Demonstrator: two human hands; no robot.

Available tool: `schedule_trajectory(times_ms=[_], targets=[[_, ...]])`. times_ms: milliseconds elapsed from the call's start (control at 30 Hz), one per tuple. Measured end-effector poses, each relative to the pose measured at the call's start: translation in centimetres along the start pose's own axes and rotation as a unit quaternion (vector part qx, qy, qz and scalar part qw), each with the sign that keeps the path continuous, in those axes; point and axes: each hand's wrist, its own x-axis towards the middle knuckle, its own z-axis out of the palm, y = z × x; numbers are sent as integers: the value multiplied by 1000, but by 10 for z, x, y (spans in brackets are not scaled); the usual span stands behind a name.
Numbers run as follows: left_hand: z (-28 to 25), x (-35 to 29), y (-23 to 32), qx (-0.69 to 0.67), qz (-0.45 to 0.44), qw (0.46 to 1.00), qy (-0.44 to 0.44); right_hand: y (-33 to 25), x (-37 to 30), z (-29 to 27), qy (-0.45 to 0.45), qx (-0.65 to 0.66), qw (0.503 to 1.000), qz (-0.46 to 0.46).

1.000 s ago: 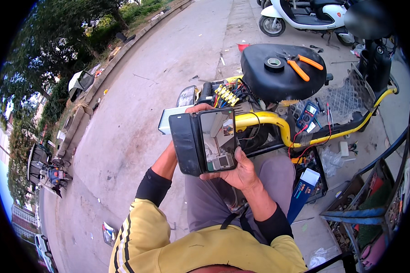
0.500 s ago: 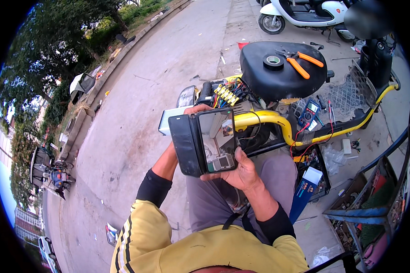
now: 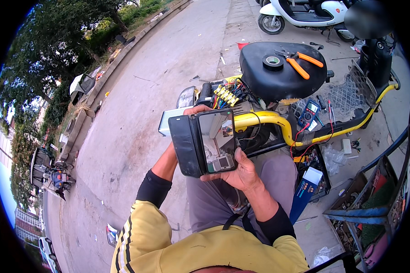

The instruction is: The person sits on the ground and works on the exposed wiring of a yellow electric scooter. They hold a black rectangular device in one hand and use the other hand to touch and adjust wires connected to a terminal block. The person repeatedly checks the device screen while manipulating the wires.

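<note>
Both hands hold a phone [image 3: 217, 144] in a black flip case, whose cover [image 3: 185, 148] is folded out to the left. My left hand [image 3: 197, 109] grips it from behind at the top, its fingers mostly hidden by the case. Along the lower right edge, my right hand [image 3: 245, 172] supports the phone, thumb raised beside the screen. Just beyond is a yellow-framed scooter [image 3: 271, 119]. A yellow terminal block [image 3: 226, 94] with coloured wires sits on its rear, near a silver finned box [image 3: 171, 120]. On its black seat [image 3: 255, 82] lie a tape roll [image 3: 273, 63] and orange-handled pliers [image 3: 300, 65].
A multimeter [image 3: 309, 113] with red leads rests on the scooter's footboard. Right of my knee are an open toolbox [image 3: 324, 185] and a blue box [image 3: 304, 193]. A metal rack [image 3: 364, 213] of parts stands at the lower right. A white scooter [image 3: 300, 16] is parked beyond.
</note>
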Motion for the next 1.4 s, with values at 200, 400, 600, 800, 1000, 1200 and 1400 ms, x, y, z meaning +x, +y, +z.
schedule_trajectory(times_ms=[200,400,600,800,1000,1200,1400], targets=[[1,-1,1,21,-5,1000,10,0,0,0,-2,1,1000,2],[3,6,-1,-99,-48,994,29,1,0,0,2,8,1000,3],[-3,18,-7,-89,-24,995,46,-1,2,0,-10,-2,1000,12],[-10,32,4,-46,-28,998,44,1,0,0,-7,-2,1000,15],[-19,60,19,-14,-75,996,46,1,0,1,-6,-4,1000,11],[-27,92,12,152,-20,988,14,-2,-2,3,10,0,1000,2],[-31,112,6,207,-78,975,-13,-2,-4,-2,18,2,1000,-3]])
